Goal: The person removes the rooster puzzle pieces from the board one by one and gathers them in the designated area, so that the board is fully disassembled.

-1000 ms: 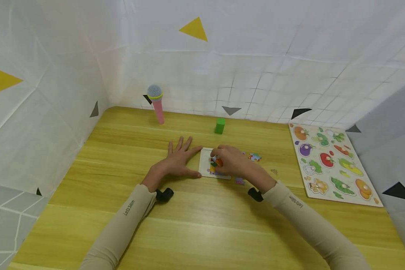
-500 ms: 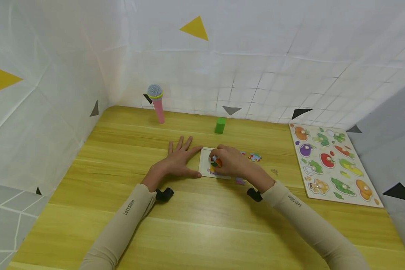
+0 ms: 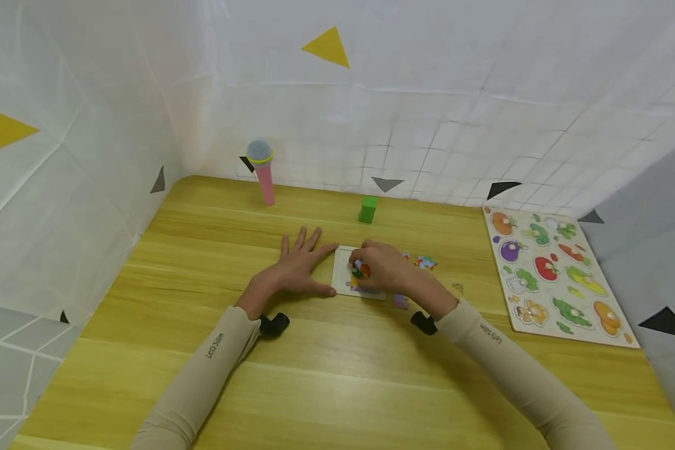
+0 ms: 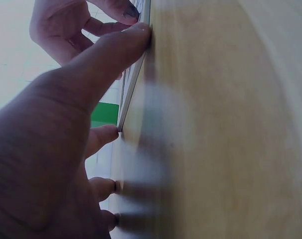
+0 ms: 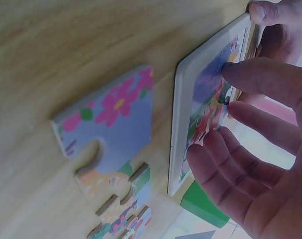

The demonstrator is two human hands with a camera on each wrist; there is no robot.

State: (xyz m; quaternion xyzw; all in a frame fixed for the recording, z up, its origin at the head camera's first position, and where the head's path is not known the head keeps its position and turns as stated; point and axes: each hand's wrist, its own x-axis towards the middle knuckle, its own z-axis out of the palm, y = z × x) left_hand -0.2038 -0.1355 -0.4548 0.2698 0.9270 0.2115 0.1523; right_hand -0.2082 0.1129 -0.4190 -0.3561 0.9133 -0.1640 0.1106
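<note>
In the head view my left hand point(image 3: 297, 270) lies spread on the table, its thumb and index fingertip at the left edge of a small white puzzle tray point(image 3: 341, 265). The left wrist view shows the thumb point(image 4: 126, 45) pressed against the tray's side. My right hand point(image 3: 387, 267) bends over the tray with fingers curled, pinching a colourful puzzle piece point(image 5: 222, 94) between thumb and fingertips, low at the tray's surface. Fingers partly hide the picture inside. Several loose puzzle pieces point(image 5: 118, 114) with flowers lie on the table right of the tray, partly behind the right hand.
A green block point(image 3: 368, 209) stands behind the tray. Farther back left is a pink toy microphone point(image 3: 264, 178), upright near the wall. A vegetable peg board point(image 3: 559, 275) lies at the right. White sheeting point(image 3: 427, 75) closes off the table's back and sides.
Both hands stay in place around the tray. The right fingers shift only slightly over the puzzle piece.
</note>
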